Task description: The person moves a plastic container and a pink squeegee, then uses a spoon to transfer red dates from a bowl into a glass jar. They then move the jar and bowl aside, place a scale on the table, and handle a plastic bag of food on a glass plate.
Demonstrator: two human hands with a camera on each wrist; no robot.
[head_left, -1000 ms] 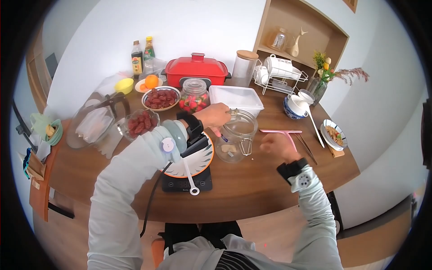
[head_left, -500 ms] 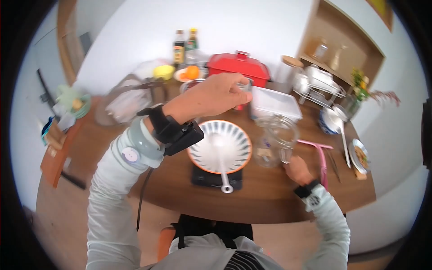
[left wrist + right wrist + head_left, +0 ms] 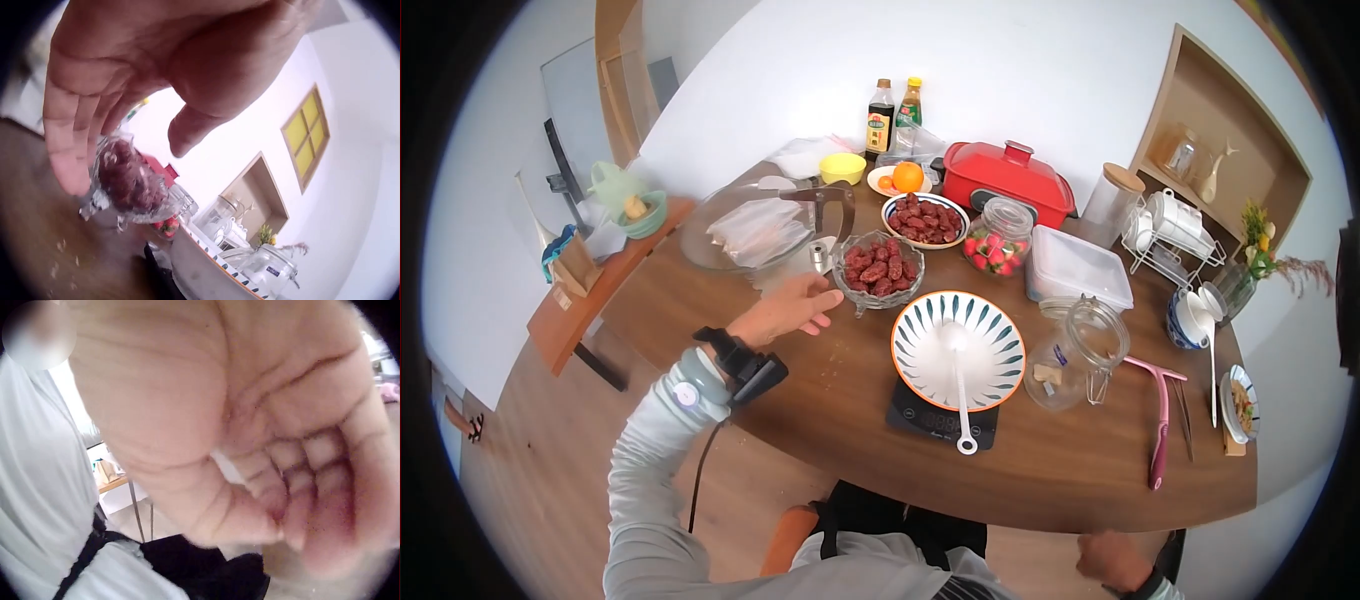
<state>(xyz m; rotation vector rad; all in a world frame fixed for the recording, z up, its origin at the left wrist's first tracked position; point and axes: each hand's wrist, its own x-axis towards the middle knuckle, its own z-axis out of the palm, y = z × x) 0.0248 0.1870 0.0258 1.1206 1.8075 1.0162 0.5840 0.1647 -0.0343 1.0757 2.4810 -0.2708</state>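
Note:
In the head view my left hand [image 3: 785,310] is just left of a glass bowl of dried dates [image 3: 879,270], fingers apart and holding nothing. The left wrist view shows the same hand [image 3: 169,69] with thumb and fingers spread in front of the date bowl [image 3: 131,181]. My right hand [image 3: 1112,560] hangs low by the table's front edge. Up close in the right wrist view, that hand [image 3: 250,419] has loosely curled fingers with nothing in them. A patterned plate [image 3: 920,345] with a white spoon [image 3: 961,390] sits on a black scale [image 3: 907,414].
An open glass jar [image 3: 1055,375] stands right of the plate, beside a pink peeler-shaped tool [image 3: 1162,420] and tweezers [image 3: 1186,420]. Behind are a bowl of dates [image 3: 925,222], a strawberry jar [image 3: 997,250], a plastic box [image 3: 1080,268] and a red cooker [image 3: 1007,180]. Plastic bags [image 3: 760,232] lie at left.
My left hand has moved from over the glass jar leftward to the date bowl. My right hand has left the jar's side and dropped toward the front edge. The head view has turned left.

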